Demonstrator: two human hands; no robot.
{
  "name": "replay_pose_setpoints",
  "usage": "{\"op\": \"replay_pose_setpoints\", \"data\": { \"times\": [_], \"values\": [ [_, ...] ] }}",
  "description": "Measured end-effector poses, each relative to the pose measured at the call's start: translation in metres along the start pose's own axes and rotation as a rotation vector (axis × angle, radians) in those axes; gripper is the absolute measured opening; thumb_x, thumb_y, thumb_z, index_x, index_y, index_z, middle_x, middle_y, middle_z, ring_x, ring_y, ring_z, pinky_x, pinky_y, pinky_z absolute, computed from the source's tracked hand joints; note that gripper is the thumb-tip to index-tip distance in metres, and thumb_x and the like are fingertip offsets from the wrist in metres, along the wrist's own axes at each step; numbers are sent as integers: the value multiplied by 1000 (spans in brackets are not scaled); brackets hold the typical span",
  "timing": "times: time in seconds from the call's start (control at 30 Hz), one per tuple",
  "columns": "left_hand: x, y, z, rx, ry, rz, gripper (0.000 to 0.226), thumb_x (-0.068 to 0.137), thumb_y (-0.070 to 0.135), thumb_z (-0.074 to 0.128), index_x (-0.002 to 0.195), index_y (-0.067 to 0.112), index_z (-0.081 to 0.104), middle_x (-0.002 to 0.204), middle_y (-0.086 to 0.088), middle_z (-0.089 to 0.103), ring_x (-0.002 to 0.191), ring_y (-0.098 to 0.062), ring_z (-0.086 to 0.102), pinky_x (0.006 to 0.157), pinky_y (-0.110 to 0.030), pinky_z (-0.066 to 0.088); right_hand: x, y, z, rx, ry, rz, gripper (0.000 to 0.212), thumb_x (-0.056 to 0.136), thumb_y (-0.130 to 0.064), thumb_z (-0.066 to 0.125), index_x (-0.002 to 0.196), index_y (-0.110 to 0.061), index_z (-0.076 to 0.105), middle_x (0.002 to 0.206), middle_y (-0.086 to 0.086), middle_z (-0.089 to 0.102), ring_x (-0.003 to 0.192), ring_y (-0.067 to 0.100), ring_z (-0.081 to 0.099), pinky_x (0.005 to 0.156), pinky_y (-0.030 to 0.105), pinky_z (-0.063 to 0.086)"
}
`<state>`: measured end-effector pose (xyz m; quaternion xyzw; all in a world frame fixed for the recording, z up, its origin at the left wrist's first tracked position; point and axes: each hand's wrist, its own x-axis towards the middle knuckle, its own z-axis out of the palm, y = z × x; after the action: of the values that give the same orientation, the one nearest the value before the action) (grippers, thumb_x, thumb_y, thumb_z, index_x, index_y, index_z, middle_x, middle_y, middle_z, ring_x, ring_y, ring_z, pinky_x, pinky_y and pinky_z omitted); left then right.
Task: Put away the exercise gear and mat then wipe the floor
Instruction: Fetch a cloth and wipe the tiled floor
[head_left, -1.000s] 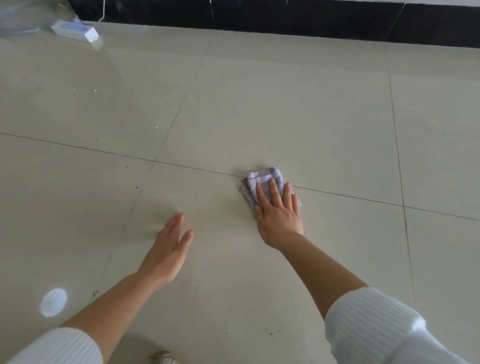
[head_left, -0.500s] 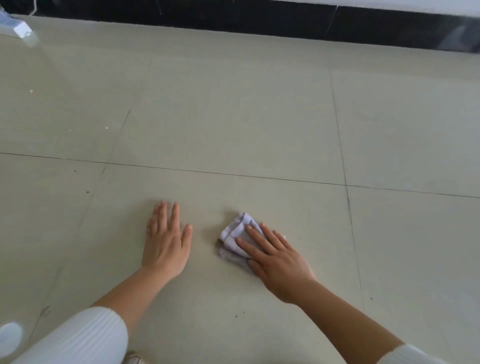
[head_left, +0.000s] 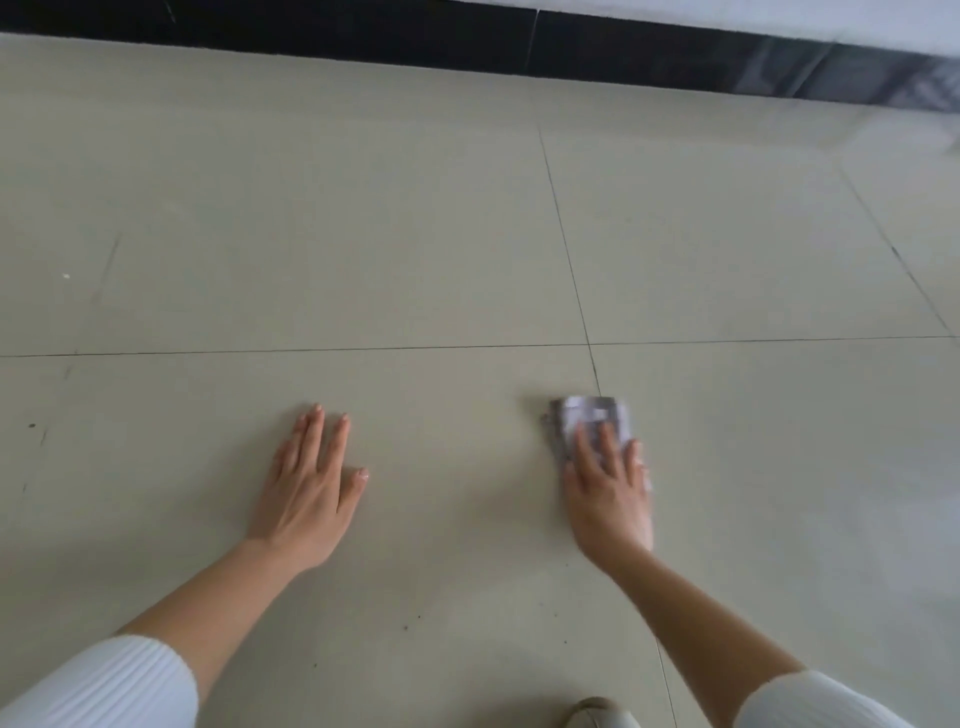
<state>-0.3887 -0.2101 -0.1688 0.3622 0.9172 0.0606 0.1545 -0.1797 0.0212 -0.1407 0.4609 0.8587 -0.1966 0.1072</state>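
Note:
A folded pale lilac cloth (head_left: 576, 415) lies flat on the beige tiled floor (head_left: 415, 234), right of centre, on a tile seam. My right hand (head_left: 608, 493) presses down on it with straight fingers spread over its near half; the hand and cloth are blurred. My left hand (head_left: 311, 488) rests flat on the bare floor to the left, fingers straight and together, holding nothing. No exercise gear or mat is in view.
A black skirting board (head_left: 415, 36) runs along the far edge of the floor. The tip of a light shoe (head_left: 597, 714) shows at the bottom edge. Small dark specks dot the tiles near my arms.
My right hand has slid the cloth to the right, away from my left hand, with its fingers turned to point forward. The view has shifted right; my left hand stays flat on the floor.

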Motion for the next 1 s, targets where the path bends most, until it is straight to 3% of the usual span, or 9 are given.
{"op": "replay_pose_setpoints", "data": {
  "times": [0.17, 0.3, 0.47, 0.6, 0.7, 0.8, 0.87, 0.93, 1.0],
  "values": [
    [0, -1, 0, 6, 18, 0, 81, 85, 55, 5, 149, 8, 21, 156, -19, 10, 145, -31, 10, 116, -40, 12, -32, -67, 29, -203, -217, -679, 53, 98, -50, 12, 150, -42, 9, 152, -13, -23, 139, 29, -31, 114, 38, -20],
    [-3, -4, -1, -1, 8, 10, 77, 87, 53, 5, 149, 10, 18, 157, -16, 8, 146, -29, 8, 116, -38, 11, -31, -74, 30, -226, -308, -854, 61, 89, -58, -3, 148, -48, 6, 155, -19, -17, 138, 17, -34, 110, 31, -24],
    [-5, -4, 0, -14, 20, 11, 74, 89, 50, 9, 149, 9, 22, 157, -17, 11, 146, -29, 10, 117, -41, 14, -11, -59, 22, -58, -162, -714, 58, 95, -55, 8, 148, -39, 27, 158, -16, 3, 147, 17, -7, 119, 33, 2],
    [-5, -3, 3, -23, 19, 2, 73, 88, 50, 8, 150, 12, 16, 158, -13, 5, 146, -25, 3, 118, -41, 11, -1, -52, 14, 168, 18, -448, 49, 94, -32, 54, 141, -24, 45, 152, -6, 33, 140, 16, 28, 111, 31, 25],
    [-7, -2, 5, -24, 7, -7, 70, 91, 48, 10, 150, 11, 16, 158, -13, 5, 146, -25, 3, 118, -42, 12, 5, -52, 10, 234, 52, -182, 51, 82, -40, 68, 125, -19, 52, 130, -7, 40, 121, 13, 35, 103, 27, 31],
    [-7, -1, 5, -9, -12, -16, 67, 93, 45, 13, 150, 11, 16, 158, -14, 7, 146, -25, 4, 117, -40, 10, 10, -59, 8, 261, -22, -30, 30, 77, -40, 71, 92, -20, 55, 110, -7, 38, 108, 13, 33, 95, 27, 36],
    [-8, 0, 7, 12, -37, -13, 64, 95, 42, 18, 148, 7, 23, 155, -18, 17, 144, -28, 11, 114, -39, 11, 15, -67, 4, 267, -100, -8, 19, 78, -28, 67, 75, -20, 51, 99, -6, 43, 99, 15, 38, 78, 21, 40],
    [-7, 0, 5, 7, -99, -20, 63, 97, 43, 17, 145, 5, 28, 153, -19, 23, 141, -30, 17, 110, -39, 13, 21, -78, -4, 267, -161, -5, 14, 78, -15, 59, 73, -18, 46, 85, -4, 48, 81, 16, 45, 56, 19, 34],
    [-4, 0, -6, -6, -194, -15, 72, 92, 50, 13, 148, 6, 20, 155, -16, 8, 143, -32, 12, 114, -37, 10, 29, -89, -17, 321, -216, 54, 12, 78, -9, 53, 86, -15, 48, 83, -1, 54, 71, 16, 49, 49, 22, 33]
  ]
}}
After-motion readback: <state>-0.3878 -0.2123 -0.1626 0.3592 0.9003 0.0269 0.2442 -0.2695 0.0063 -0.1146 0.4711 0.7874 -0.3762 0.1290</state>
